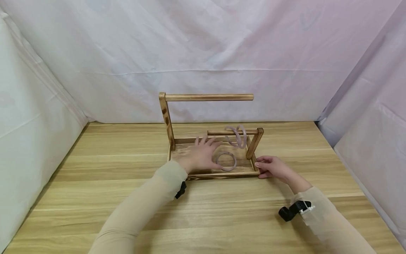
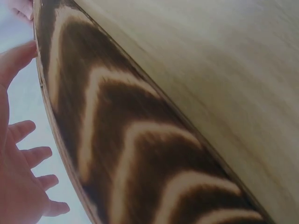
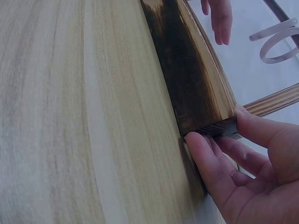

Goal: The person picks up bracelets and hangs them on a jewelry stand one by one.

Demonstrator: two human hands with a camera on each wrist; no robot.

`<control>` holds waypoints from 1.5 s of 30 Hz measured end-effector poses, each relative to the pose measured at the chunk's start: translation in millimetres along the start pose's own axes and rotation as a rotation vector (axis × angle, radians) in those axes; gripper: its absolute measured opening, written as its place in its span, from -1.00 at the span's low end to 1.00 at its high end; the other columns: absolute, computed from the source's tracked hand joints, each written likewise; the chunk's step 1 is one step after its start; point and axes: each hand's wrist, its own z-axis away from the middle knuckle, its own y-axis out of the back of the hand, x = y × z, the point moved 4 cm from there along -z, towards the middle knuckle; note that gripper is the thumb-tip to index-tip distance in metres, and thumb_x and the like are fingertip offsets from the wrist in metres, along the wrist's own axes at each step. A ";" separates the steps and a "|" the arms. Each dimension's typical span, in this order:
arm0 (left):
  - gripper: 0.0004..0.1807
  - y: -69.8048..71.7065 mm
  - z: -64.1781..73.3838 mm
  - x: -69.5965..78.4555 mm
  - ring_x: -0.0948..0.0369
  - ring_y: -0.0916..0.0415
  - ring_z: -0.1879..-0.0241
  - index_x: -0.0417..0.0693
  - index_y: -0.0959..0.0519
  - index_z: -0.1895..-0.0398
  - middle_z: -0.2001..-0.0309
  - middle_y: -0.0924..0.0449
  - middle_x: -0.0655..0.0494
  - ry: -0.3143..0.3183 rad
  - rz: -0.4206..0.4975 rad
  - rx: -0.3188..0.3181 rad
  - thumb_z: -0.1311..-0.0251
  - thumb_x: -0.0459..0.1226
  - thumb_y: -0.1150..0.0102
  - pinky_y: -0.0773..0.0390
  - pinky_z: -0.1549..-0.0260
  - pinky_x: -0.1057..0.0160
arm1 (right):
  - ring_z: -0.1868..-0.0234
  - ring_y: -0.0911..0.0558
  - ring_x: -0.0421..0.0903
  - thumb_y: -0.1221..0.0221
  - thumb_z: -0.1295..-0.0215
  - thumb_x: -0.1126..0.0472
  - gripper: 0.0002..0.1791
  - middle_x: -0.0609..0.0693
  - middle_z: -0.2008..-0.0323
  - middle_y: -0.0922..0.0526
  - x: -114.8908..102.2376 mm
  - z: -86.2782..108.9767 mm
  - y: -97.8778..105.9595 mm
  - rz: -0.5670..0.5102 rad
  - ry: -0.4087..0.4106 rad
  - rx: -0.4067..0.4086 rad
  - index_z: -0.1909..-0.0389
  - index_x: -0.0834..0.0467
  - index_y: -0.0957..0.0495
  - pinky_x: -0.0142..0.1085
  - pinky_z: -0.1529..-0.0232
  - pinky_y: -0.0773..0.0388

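A wooden jewelry stand (image 1: 222,175) has a shallow tray base, a tall left post with an upper rod (image 1: 209,97), and a short right post with a lower rod (image 1: 219,133). Pale lilac bangles (image 1: 244,137) hang on the lower rod. Another bangle (image 1: 235,163) lies flat in the tray. My left hand (image 1: 201,155) is over the tray with fingers spread, its thumb tip close to the lying bangle. At the tray's right front corner, my right hand (image 1: 274,166) grips the frame, thumb (image 3: 257,128) at its upper edge and fingers against the end.
The stand rests on a wood-grain table (image 1: 222,218) near its back edge. White cloth (image 1: 203,42) hangs behind and along both sides. A black camera is strapped to each wrist, the right one (image 1: 293,210) standing out from the sleeve.
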 end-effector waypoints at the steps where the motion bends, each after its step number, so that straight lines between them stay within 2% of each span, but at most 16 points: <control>1: 0.00 -0.6 -0.8 1.0 -0.14 0.26 -0.47 0.19 -0.06 -0.45 -0.48 0.06 0.02 0.002 0.000 -0.009 0.05 0.28 -0.20 0.24 -0.38 -0.23 | 0.36 -0.50 -0.24 0.03 -0.40 0.22 -0.41 -0.07 0.33 -0.44 -0.2 -0.1 0.2 0.001 0.000 0.001 -0.27 0.53 -0.08 -0.33 0.23 -0.65; 6: -0.02 -3.6 -4.5 6.5 -0.07 0.27 -0.48 0.20 -0.05 -0.45 -0.49 0.10 0.04 -0.001 0.035 -0.041 0.02 0.27 -0.19 0.24 -0.40 -0.18 | 0.35 -0.50 -0.23 0.01 -0.40 0.21 -0.40 -0.06 0.32 -0.44 -1.1 -0.7 0.3 0.003 -0.001 -0.001 -0.28 0.53 -0.08 -0.33 0.22 -0.65; 16: -0.04 -10.5 -12.6 15.6 -0.09 0.19 -0.47 0.19 -0.05 -0.45 -0.48 0.06 0.02 -0.027 0.068 -0.047 0.00 0.24 -0.18 0.10 -0.40 -0.12 | 0.35 -0.48 -0.23 0.02 -0.40 0.22 -0.40 -0.06 0.32 -0.43 -1.6 -1.7 -0.6 -0.008 -0.001 -0.006 -0.28 0.53 -0.07 -0.34 0.23 -0.64; 27: -0.12 -17.6 -22.8 23.8 -0.09 0.08 -0.44 0.20 -0.12 -0.43 -0.46 -0.02 0.03 -0.049 -0.015 -0.050 -0.04 0.23 -0.13 0.00 -0.37 -0.15 | 0.35 -0.49 -0.23 0.02 -0.40 0.23 -0.41 -0.06 0.31 -0.44 -1.6 -0.8 0.0 -0.011 -0.004 0.002 -0.27 0.54 -0.08 -0.33 0.22 -0.64; 35: -0.11 -19.6 -26.5 30.5 -0.02 0.01 -0.42 0.23 -0.13 -0.42 -0.44 -0.07 0.08 -0.054 -0.042 -0.044 -0.02 0.24 -0.17 -0.06 -0.36 -0.09 | 0.35 -0.48 -0.23 0.03 -0.40 0.23 -0.41 -0.06 0.31 -0.44 -2.0 1.0 -0.1 0.001 -0.007 0.004 -0.28 0.53 -0.08 -0.33 0.22 -0.64; 45: -0.19 -22.2 -31.5 36.1 0.03 -0.04 -0.40 0.21 -0.23 -0.37 -0.40 -0.16 0.10 -0.050 -0.070 -0.081 -0.04 0.20 -0.19 -0.09 -0.34 -0.08 | 0.35 -0.47 -0.23 0.02 -0.40 0.22 -0.40 -0.06 0.32 -0.43 -2.0 1.7 0.1 0.000 -0.009 0.004 -0.27 0.53 -0.09 -0.34 0.23 -0.64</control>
